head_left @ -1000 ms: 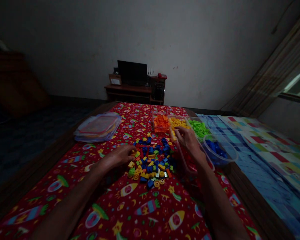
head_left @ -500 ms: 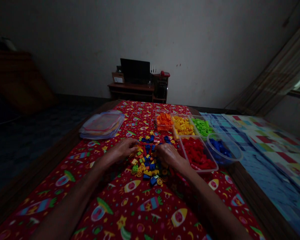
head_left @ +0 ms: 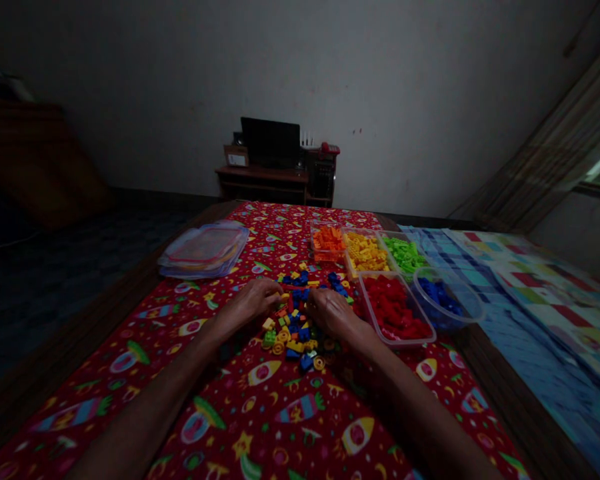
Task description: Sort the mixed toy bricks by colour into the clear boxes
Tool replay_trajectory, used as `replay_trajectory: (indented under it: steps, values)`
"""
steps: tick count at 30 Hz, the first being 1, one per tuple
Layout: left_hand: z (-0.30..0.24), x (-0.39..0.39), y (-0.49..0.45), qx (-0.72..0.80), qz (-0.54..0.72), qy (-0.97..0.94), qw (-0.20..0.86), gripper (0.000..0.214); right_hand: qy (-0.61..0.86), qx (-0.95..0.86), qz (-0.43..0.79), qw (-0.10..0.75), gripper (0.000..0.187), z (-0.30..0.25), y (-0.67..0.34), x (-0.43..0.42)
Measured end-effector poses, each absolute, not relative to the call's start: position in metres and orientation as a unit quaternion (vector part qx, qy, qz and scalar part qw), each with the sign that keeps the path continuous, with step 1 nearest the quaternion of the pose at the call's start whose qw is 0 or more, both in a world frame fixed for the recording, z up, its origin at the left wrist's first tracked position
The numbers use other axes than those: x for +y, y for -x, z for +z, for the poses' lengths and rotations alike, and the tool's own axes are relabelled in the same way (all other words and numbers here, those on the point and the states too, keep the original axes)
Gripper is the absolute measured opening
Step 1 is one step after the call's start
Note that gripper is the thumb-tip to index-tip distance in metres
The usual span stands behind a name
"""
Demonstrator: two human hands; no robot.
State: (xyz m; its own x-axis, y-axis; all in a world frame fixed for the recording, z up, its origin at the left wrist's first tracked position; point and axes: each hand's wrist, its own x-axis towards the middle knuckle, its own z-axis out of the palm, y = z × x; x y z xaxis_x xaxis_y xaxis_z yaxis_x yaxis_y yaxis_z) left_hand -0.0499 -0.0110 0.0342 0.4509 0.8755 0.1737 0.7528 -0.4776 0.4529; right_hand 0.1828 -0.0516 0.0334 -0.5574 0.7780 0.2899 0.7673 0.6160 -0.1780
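A loose pile of mixed toy building bricks (head_left: 296,328), blue, yellow, green, orange and red, lies on the red patterned cloth (head_left: 275,427). At the pile's left edge is my left hand (head_left: 258,298), its fingers curled in toward the bricks. My right hand (head_left: 332,311) covers the right part of the pile, fingers bent down and pressed together. Both sets of fingertips are dim and partly hidden, so whatever they grip does not show. Several blue bricks (head_left: 337,283) lie just beyond my right hand.
Clear boxes hold sorted bricks: orange (head_left: 329,244), yellow (head_left: 366,252), green (head_left: 404,255) and red (head_left: 394,308). Blue ones fill part of a round tub (head_left: 473,308). Stacked plastic lids (head_left: 205,249) sit at the left. A desk with a monitor (head_left: 271,142) stands beyond.
My left hand has shifted slightly right, over the pile's edge. My right hand has drawn back slightly toward me, and more blue bricks show beyond it.
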Motion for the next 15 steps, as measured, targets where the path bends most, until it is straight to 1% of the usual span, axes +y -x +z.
replay_trajectory:
  steps: [4, 7, 10, 12, 15]
  values:
    - [0.033, -0.016, 0.046, 0.497, 0.201, -0.827, 0.172, 0.026, 0.449, -0.872, 0.031, 0.191, 0.010, 0.041, -0.183, -0.051]
    - [0.032, -0.022, 0.040, 0.483, 0.216, -0.835, 0.150, 0.026, 0.433, -0.872, 0.027, 0.225, 0.012, 0.039, -0.182, -0.051]
    - [0.038, -0.025, 0.033, 0.487, 0.259, -0.823, 0.135, 0.026, 0.432, -0.867, 0.030, 0.245, 0.014, 0.039, -0.181, -0.050]
    - [0.043, -0.026, 0.028, 0.519, 0.282, -0.786, 0.184, 0.026, 0.438, -0.863, 0.038, 0.251, 0.010, 0.042, -0.179, -0.051]
    - [0.050, -0.028, 0.020, 0.528, 0.290, -0.713, 0.359, 0.032, 0.436, -0.855, 0.057, 0.274, 0.010, 0.049, -0.177, -0.053]
